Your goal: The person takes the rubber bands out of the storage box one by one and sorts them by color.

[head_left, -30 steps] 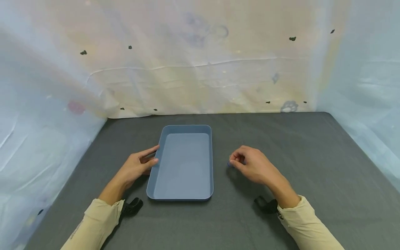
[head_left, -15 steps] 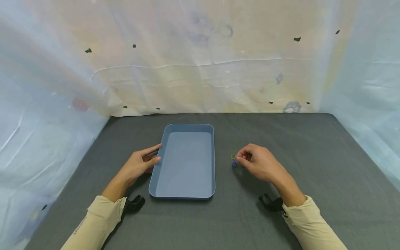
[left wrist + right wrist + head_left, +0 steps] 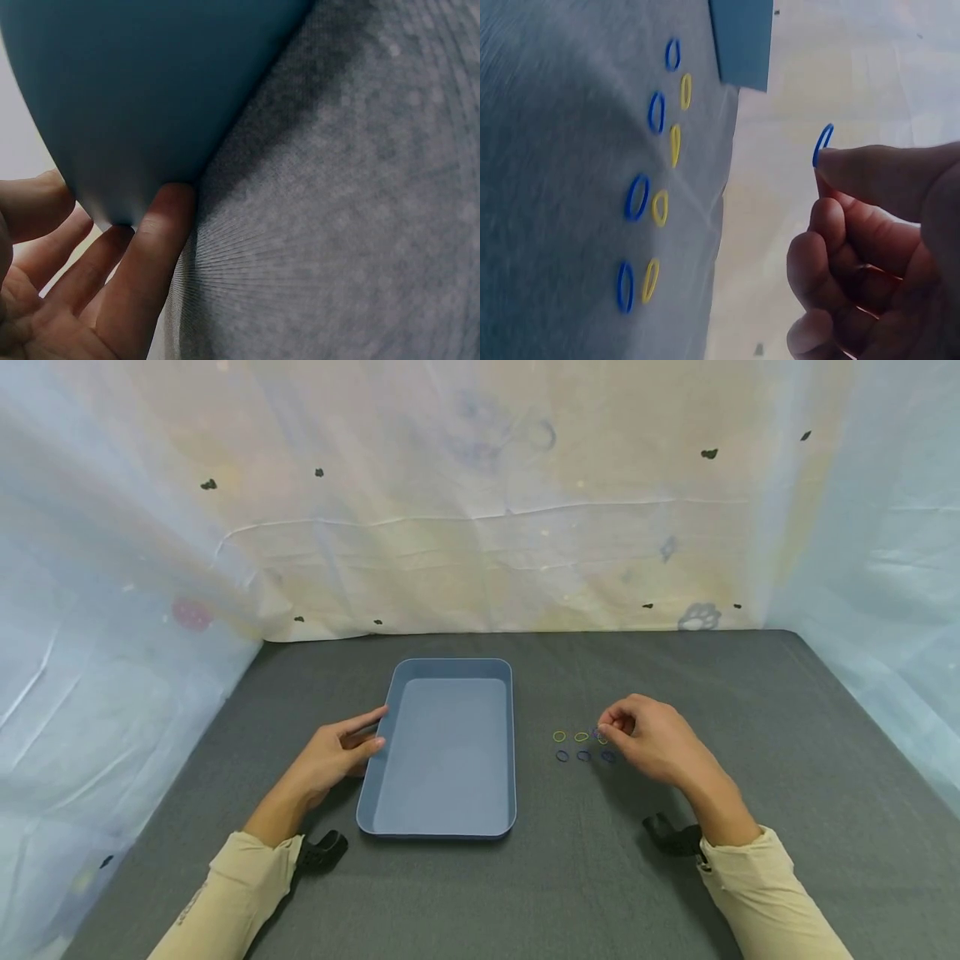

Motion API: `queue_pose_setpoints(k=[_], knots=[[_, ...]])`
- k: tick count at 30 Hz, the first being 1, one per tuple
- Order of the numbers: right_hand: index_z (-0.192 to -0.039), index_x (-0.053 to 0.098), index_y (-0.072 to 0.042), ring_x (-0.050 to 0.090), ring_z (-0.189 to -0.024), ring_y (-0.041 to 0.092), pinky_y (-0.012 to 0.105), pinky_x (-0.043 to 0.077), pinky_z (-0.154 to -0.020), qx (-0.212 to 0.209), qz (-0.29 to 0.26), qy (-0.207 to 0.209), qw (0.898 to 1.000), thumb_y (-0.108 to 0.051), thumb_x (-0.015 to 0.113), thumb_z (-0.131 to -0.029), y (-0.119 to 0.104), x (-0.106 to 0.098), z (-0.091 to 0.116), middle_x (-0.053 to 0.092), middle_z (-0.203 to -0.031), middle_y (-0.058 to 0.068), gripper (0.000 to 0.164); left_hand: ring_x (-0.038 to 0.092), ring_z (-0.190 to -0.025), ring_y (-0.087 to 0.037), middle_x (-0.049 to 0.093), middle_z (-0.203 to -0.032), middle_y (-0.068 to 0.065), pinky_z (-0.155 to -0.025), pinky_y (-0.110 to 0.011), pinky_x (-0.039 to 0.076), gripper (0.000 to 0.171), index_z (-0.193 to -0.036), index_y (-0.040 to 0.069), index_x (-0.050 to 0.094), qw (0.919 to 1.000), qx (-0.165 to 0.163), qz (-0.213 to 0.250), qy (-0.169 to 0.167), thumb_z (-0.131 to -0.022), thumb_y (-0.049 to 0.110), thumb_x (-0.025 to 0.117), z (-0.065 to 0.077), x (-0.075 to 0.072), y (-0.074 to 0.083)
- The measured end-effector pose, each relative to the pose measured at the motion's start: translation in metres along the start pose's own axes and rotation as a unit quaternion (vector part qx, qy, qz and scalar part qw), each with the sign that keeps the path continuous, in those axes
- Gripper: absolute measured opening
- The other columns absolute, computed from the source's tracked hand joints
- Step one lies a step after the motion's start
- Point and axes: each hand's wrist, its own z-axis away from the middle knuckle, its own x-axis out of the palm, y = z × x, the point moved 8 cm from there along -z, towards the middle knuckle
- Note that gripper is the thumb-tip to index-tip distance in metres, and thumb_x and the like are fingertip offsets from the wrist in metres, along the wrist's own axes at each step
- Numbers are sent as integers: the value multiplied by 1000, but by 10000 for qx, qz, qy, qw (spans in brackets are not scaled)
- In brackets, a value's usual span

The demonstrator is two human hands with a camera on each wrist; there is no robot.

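My right hand (image 3: 648, 739) pinches a small blue rubber band (image 3: 823, 142) between thumb and fingertips, just above the table; the other fingers are curled in. Below it and to its left, several blue rubber bands (image 3: 583, 756) and yellow rubber bands (image 3: 581, 737) lie in two rows, the yellow row farther from me. At the left, my left hand (image 3: 322, 768) touches the long side of a blue-grey tray (image 3: 453, 756). In the left wrist view its extended fingers (image 3: 154, 247) rest against the tray's outer wall, with the thumb at the rim.
The tray holds nothing visible. A dark grey cloth (image 3: 600, 893) covers the table. Pale printed sheeting (image 3: 480, 527) hangs behind the table and along both sides. A black strap (image 3: 322, 853) sits at the left wrist, and another strap (image 3: 671, 837) at the right.
My right hand has moved rightward, away from the tray, and more blue and yellow rubber bands now show on the cloth along its path. The left hand stays at the tray.
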Motion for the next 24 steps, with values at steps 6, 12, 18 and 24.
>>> queue_pose_setpoints(k=[6, 12, 18, 24], knots=[[-98, 72, -13, 56, -76, 13, 31, 44, -69, 172, 96, -72, 9998, -22, 62, -98, 18, -2, 0, 65, -89, 2, 14, 40, -142, -43, 27, -163, -19, -93, -49, 57, 64, -157, 24, 34, 9999, -9, 96, -53, -100, 28, 62, -1, 1, -1], [-100, 72, -11, 55, -76, 14, 30, 44, -68, 289, 48, -166, 9994, -22, 62, -98, 35, -3, 1, 65, -89, 2, 15, 40, -142, -43, 28, -162, -19, -92, -50, 57, 65, -157, 25, 34, 10000, -27, -9, -44, -99, 32, 63, -2, 0, -4], [-101, 72, -10, 55, -74, 13, 30, 43, -67, 340, 66, -304, 9989, -22, 59, -99, 48, -4, 2, 66, -87, 2, 18, 41, -142, -43, 29, -162, -18, -92, -50, 57, 66, -156, 25, 34, 10000, -61, -14, -10, -98, 35, 64, -4, -1, -6], [-99, 72, -8, 54, -73, 12, 29, 43, -65, 466, 132, -544, 9973, -24, 60, -99, 61, -7, 4, 66, -86, 2, 20, 39, -143, -44, 26, -163, -19, -92, -50, 57, 66, -157, 23, 33, 10000, -6, 34, -74, -99, 33, 63, -3, 0, -5]])
